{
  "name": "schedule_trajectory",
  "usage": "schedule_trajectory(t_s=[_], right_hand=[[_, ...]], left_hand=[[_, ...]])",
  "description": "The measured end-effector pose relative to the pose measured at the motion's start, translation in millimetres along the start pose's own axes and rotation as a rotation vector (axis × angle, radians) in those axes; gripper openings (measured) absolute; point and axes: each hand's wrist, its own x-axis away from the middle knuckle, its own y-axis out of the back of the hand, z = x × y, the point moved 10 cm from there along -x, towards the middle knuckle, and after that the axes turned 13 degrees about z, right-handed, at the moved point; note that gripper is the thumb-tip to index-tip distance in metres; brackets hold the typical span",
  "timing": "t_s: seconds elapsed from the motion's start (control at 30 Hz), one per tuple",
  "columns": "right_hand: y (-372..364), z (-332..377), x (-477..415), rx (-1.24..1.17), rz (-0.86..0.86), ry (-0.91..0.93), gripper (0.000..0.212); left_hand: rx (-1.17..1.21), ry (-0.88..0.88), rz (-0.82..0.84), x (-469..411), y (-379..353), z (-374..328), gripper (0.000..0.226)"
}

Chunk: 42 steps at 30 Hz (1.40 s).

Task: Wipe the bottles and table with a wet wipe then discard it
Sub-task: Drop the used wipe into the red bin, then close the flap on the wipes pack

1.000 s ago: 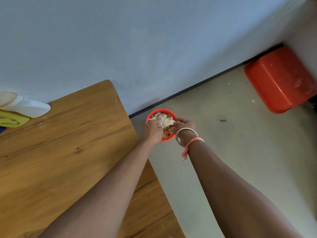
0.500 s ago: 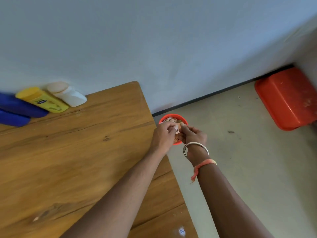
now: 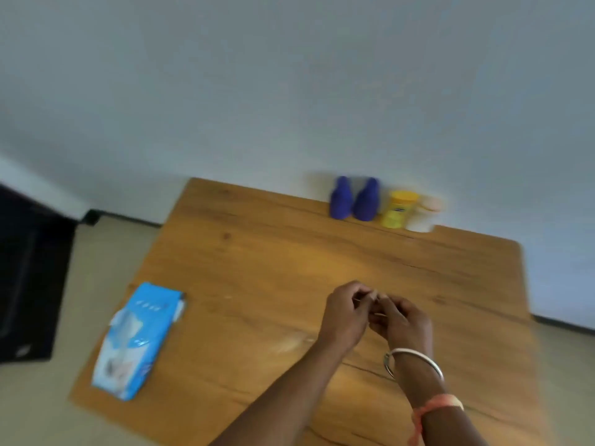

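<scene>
Hands: left hand (image 3: 346, 317) and right hand (image 3: 402, 320) meet just right of the frame's centre, above the table, with fingertips touching each other.
Grip: fingers of both hands are curled inward; motion blur hides whether anything is pinched between them, so I cannot tell.
Table: wooden table (image 3: 289, 259) fills the middle and lower part of the frame, its far edge against the wall (image 3: 289, 91).
Bottles: four stand in a row at the table's far edge, above the hands. From the left come the first blue bottle (image 3: 340, 198), the second blue bottle (image 3: 367, 201), the yellow bottle (image 3: 399, 209) and the white bottle (image 3: 421, 217), each just beside the next.
Pack: blue wipes pack (image 3: 138, 339) lies flat at the lower left of the table, well apart from the hands.
Wrist: silver bangle (image 3: 415, 358) and orange band (image 3: 438, 402) sit on the right forearm.
Surroundings: dark cabinet (image 3: 29, 284) stands at the left edge on a pale floor (image 3: 96, 243).
</scene>
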Motion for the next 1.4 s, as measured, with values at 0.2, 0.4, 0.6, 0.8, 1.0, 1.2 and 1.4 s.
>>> schedule_trajectory(t_s=[0.2, 0.4, 0.6, 0.8, 1.0, 1.2, 1.4], right_hand=[[-199.0, -58.4, 13.0, 0.332, 0.298, -0.098, 0.008], [-334.4, -131.4, 21.1, 0.529, 0.539, -0.213, 0.015], [-395.5, -204.9, 20.3, 0.721, 0.663, -0.406, 0.017], [-427.9, -219.5, 48.6, 0.538, 0.641, -0.472, 0.014], [-426.1, -212.1, 51.3, 0.443, 0.566, -0.452, 0.008], [-417.0, -218.1, 44.2, 0.418, 0.492, -0.524, 0.008], [-426.4, -292.2, 57.6, 0.344, 0.503, -0.667, 0.05]], left_hand=[[0.126, 0.174, -0.236, 76.6, 170.2, 106.0, 0.018], [0.13, 0.235, -0.556, 155.4, 290.2, 192.3, 0.011], [-0.214, 0.465, -0.83, 213.2, 380.3, 250.7, 0.058], [-0.074, 0.591, -0.615, 219.7, 381.3, 315.7, 0.073], [-0.161, 0.595, -0.582, 201.6, 382.9, 298.3, 0.074], [-0.183, 0.598, -0.534, 190.8, 394.3, 307.7, 0.048], [-0.285, 0.594, -0.556, 214.3, 384.6, 308.8, 0.071]])
